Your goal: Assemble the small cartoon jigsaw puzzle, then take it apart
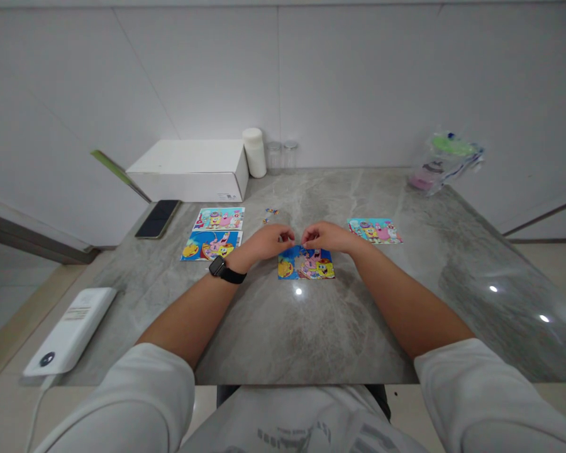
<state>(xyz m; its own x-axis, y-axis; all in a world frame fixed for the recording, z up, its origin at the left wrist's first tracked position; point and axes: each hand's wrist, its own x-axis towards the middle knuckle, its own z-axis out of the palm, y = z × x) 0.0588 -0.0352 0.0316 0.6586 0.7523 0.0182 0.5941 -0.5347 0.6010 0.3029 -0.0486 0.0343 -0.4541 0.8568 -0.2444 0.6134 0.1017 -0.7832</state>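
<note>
A blue cartoon puzzle picture (318, 269) lies flat on the grey marbled table, in front of me. My left hand (272, 240) is at its upper left edge, thumb and fingertips drawn together. From the right, my right hand (327, 236) touches the picture's top edge, its fingers also pinched. Whatever the fingertips hold is too small to make out. A few small loose pieces (271, 211) lie beyond my left hand. To the left are two printed pictures, a turquoise one (219, 218) above a blue one (211, 245). Another turquoise picture (375, 231) lies right of my right hand.
A phone (158, 219), a white box (188, 170), a white bottle (255, 153) and two clear jars (290, 157) stand or lie at the back left. A white power bank (70, 330) with a cable is front left. A plastic bag (446, 162) sits back right.
</note>
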